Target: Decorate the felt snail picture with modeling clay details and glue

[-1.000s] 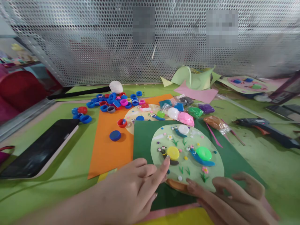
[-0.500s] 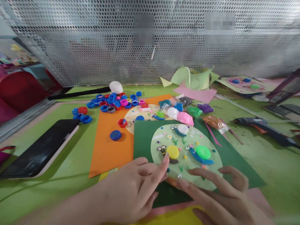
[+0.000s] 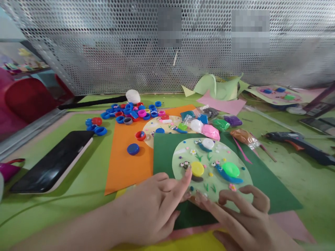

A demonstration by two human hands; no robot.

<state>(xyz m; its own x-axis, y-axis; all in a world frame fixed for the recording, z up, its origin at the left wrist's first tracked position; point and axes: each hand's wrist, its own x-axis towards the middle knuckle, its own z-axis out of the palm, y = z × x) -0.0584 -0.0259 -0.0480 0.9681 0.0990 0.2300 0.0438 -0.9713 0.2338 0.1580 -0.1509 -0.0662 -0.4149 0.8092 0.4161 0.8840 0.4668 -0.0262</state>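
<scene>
A pale green paper oval [image 3: 180, 153] lies on a dark green sheet [image 3: 163, 157]. It carries snails made of clay and bottle caps: a yellow cap [image 3: 197, 168] with a dark body, a bright green cap [image 3: 231, 169] with a blue body, and a white cap [image 3: 208, 143]. My left hand [image 3: 162, 202] points its index finger at the dark snail beside the yellow cap; its other fingers bend near the oval's lower edge. My right hand [image 3: 243, 216] is spread, index fingertip on the oval's lower edge by a brown patch [image 3: 198, 203] that is partly covered. Neither hand visibly holds anything.
Loose bottle caps [image 3: 128, 111] and an orange sheet [image 3: 123, 167] lie behind to the left. A phone [image 3: 54, 160] rests at left. Bagged clay [image 3: 210, 131] sits behind the oval, a glue gun [image 3: 295, 141] at right. A perforated metal panel [image 3: 117, 45] stands at the back.
The view has shifted slightly, so most things appear further right. My right index fingertip has come closer to my left hand at the oval's lower edge, and its middle finger has bent more.
</scene>
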